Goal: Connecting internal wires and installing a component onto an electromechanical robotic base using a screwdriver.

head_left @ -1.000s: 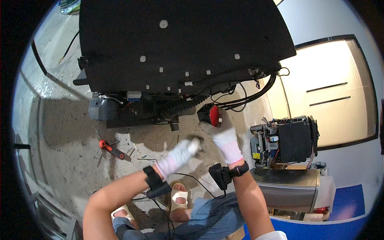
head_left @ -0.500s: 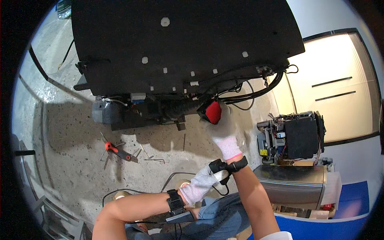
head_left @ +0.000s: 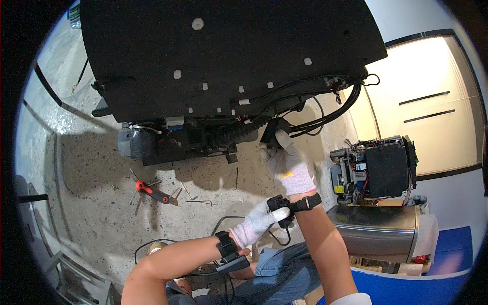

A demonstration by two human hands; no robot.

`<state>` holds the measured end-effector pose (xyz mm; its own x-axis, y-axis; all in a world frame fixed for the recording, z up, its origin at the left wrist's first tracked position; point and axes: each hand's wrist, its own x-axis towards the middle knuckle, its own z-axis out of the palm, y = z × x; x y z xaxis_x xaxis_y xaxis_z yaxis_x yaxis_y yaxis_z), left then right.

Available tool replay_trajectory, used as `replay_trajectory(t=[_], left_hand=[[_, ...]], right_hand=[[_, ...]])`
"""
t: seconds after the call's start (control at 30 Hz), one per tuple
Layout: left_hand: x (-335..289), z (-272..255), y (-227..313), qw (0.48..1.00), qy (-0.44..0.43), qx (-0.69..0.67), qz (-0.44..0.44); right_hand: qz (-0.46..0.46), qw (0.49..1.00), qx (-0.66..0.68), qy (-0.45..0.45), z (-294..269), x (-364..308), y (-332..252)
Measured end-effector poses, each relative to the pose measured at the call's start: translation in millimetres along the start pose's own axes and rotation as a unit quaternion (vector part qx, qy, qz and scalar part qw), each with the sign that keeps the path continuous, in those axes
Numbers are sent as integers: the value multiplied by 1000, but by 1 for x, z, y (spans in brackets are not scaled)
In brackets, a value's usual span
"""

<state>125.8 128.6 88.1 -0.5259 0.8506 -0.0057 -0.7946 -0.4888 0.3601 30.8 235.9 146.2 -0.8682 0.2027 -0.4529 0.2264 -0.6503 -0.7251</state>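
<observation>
In a white-grey glove, my right hand (head_left: pixel 288 157) grips a black box-shaped part (head_left: pixel 275 133) beside the black cables at the machine's lower edge. Its thumb lies over the part's near side; some fingers are hidden below. My left hand (head_left: pixel 263 219), gloved too, is closed around the small black device (head_left: pixel 279 204) strapped to my right wrist. Over both hands' far side stands the large machine with a black panel (head_left: pixel 244 46) and white bolt caps. A black corrugated spring-like part (head_left: pixel 236 137) sits left of my right hand.
On the speckled floor (head_left: pixel 107 178) lie a red-and-black folding multi-key tool (head_left: pixel 155 193) and several loose hex keys (head_left: pixel 202 202). At right are a second small machine (head_left: pixel 378 170), a shiny metal cylinder (head_left: pixel 376 229) and a blue bin (head_left: pixel 406 291). Thick cables (head_left: pixel 348 109) loop from the panel.
My right hand has turned the black part, so its red face no longer shows. The left hand stays at the right wrist device. The whole view has shifted slightly.
</observation>
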Motion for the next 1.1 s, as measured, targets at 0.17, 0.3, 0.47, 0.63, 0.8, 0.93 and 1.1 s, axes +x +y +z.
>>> replay_trajectory(t=[0.17,0.3,0.47,0.63,0.8,0.93,1.1], left_hand=[[-7,15,1,984,-79,-146,-61],[-4,5,-6,997,-69,-1,-19],[-4,-62,36,906,205,354,110],[37,-56,103,875,222,370,219],[51,-45,115,897,119,396,153],[54,-46,116,906,137,388,96],[57,-55,111,871,138,444,159]], right_hand=[[-31,998,-52,-7,2,-2,3],[-197,770,-603,59,-44,17,3],[-158,663,-731,21,3,-25,-9],[-145,677,-721,9,-14,-33,-28],[-132,710,-691,-10,-17,-28,-29],[-128,712,-690,-5,-20,-27,-30],[-142,695,-704,-23,-13,-29,-29]])
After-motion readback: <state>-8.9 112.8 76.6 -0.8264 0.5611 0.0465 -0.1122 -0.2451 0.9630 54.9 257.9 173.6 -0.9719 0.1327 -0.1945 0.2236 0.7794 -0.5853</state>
